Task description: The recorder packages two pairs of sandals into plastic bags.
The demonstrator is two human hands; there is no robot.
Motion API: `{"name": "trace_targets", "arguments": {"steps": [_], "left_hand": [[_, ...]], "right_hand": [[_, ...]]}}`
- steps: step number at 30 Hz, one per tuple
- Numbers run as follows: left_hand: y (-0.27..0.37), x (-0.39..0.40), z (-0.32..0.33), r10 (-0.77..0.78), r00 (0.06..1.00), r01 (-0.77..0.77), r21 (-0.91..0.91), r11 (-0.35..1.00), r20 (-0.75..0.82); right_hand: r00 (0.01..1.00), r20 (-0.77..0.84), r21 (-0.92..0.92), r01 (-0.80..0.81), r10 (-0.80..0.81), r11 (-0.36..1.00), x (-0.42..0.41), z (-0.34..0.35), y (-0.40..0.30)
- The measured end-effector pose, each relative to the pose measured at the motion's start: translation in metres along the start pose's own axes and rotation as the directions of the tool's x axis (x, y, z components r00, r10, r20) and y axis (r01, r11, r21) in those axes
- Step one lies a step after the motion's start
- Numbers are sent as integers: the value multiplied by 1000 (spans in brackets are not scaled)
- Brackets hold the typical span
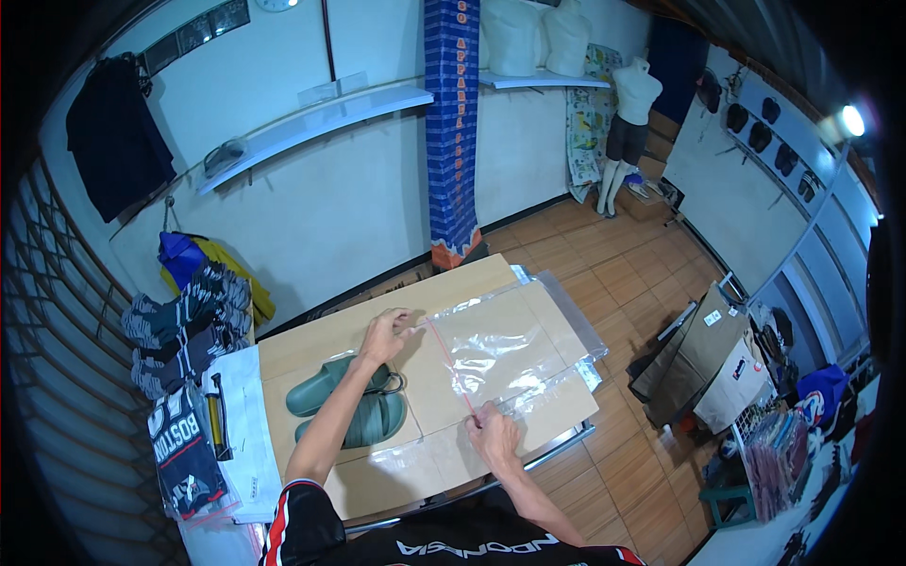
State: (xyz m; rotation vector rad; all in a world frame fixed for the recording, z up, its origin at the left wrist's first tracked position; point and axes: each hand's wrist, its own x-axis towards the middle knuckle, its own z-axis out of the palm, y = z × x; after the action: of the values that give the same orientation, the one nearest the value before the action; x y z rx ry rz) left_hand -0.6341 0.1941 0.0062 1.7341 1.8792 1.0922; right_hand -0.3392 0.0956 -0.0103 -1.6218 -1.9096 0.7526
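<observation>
A clear plastic zip bag (502, 347) lies flat across the cardboard-topped table (382, 481), its red seal strip running between my two hands. My left hand (386, 338) pinches the bag at the far end of that strip. At the near end, my right hand (495, 435) grips the other corner between thumb and fingers. Beneath my left forearm sits a pair of green slide sandals; one sandal (311, 393) is farther from me, the other sandal (379, 417) closer, both partly covered by the arm. A dark loop (396, 384) shows at the sandals' right side.
Folded socks (184, 332), a packaged dark garment (185, 453) and a yellow-and-black tool (218, 417) lie to the left. A blue pillar (453, 141) rises behind the table. To the right are hanging bags (697, 354), a green stool (729, 504) and tiled floor (609, 453).
</observation>
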Motion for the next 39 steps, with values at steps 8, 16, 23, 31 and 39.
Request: {"name": "trace_targets", "arguments": {"steps": [8,16,23,31,39], "left_hand": [[-1,-115,-109,-105,964,109,2,994,-243],[-17,-190,-124,-208,975,221,214,952,-81],[-40,-189,-93,-196,975,209,139,968,-102],[-31,-174,-66,-130,976,139,43,989,-173],[8,-135,2,-98,981,107,47,993,-170]], "right_hand": [[980,87,-170,192,-179,967,45,8,-17],[909,36,-248,411,-415,877,101,45,-33],[894,100,-334,444,-437,832,120,57,-42],[877,62,-224,478,-477,849,131,41,-40],[891,25,-66,454,-453,889,131,23,-47]]}}
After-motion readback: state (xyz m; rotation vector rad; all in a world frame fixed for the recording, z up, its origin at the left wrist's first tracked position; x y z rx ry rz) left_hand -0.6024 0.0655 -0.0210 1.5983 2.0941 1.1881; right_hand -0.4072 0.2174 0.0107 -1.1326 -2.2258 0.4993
